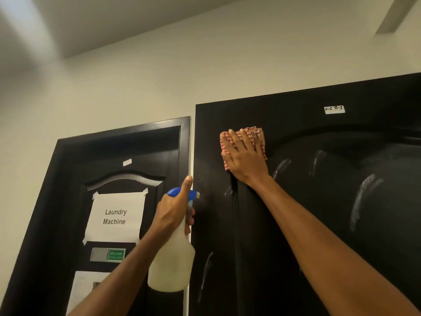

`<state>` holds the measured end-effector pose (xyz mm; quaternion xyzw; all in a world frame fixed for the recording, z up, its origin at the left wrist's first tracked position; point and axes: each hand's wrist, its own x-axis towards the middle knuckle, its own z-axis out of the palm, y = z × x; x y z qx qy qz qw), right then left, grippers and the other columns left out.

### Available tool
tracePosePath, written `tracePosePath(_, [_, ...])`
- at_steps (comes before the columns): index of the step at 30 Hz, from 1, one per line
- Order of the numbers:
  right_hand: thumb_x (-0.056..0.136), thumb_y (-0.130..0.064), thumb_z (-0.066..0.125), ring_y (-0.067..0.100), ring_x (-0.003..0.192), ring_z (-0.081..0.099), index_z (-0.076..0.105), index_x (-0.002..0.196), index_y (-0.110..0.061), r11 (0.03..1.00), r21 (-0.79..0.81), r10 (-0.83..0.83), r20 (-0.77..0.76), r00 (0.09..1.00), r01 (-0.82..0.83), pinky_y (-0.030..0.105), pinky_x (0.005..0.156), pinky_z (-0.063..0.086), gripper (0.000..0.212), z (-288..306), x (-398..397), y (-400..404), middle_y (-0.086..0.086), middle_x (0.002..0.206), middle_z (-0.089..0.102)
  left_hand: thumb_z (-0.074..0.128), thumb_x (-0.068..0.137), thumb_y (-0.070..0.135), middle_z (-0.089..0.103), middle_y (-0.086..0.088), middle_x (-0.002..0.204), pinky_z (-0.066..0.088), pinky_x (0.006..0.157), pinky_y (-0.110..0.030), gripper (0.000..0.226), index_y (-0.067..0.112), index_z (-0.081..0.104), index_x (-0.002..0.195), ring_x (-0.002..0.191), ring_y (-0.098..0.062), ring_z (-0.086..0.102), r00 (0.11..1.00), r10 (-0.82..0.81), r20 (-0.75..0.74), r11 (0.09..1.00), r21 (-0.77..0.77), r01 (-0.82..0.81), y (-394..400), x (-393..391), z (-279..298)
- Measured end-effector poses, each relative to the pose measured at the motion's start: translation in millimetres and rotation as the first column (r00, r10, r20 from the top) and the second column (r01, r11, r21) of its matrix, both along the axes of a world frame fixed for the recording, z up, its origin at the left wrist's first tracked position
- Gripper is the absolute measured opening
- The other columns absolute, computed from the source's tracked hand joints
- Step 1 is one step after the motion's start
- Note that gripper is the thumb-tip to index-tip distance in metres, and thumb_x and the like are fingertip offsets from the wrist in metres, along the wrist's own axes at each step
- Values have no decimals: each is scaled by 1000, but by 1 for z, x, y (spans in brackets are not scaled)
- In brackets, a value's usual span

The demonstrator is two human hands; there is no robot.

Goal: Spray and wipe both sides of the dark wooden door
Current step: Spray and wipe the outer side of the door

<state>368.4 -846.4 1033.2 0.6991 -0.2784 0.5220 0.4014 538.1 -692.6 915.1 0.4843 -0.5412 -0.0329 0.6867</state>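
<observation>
The dark wooden door [319, 201] fills the right half of the view, with wet streaks shining on its arched panel. My right hand [245, 157] lies flat with straight fingers on a red-and-white checked cloth [258, 139], pressing it against the door near the top left corner. My left hand [174, 209] grips the neck of a white spray bottle [170, 263] with a blue head, its nozzle aimed at the door's left edge. A white label [334, 109] is stuck near the door's top.
To the left stands a second dark door [164, 160] in its frame, carrying a taped paper sign [115, 216] reading "Laundry Machine" and a small green-and-grey plate [108, 254]. Pale wall [114, 87] and ceiling lie above both doors.
</observation>
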Motion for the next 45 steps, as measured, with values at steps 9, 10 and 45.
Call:
tracePosePath(9, [104,-54,20,29,155,2,15,159,-32,997,-77,-15,-429,903,-20,59,122,-1,60,-39,54,21,0,168,12,44,95,61,66,-23,83,53,65,-35,67,-3,63,95,67,-28,62,992,101,-80,976,-184,-114,8,9,1])
tracePosePath(10, [104,-56,21,27,154,-3,13,159,-33,997,-74,-15,-504,864,-26,59,122,-3,60,-61,54,18,0,168,8,44,95,62,65,-22,83,52,64,-34,66,-2,63,94,66,-27,62,991,108,-75,976,-182,-120,10,9,0])
tracePosePath(45, [106,-52,29,28,154,2,10,159,-34,996,-81,-61,-942,331,-48,58,122,1,59,-355,20,17,1,167,9,45,93,66,66,-15,74,52,45,-26,68,0,64,89,51,-18,63,985,48,-166,999,27,-45,73,-16,-123])
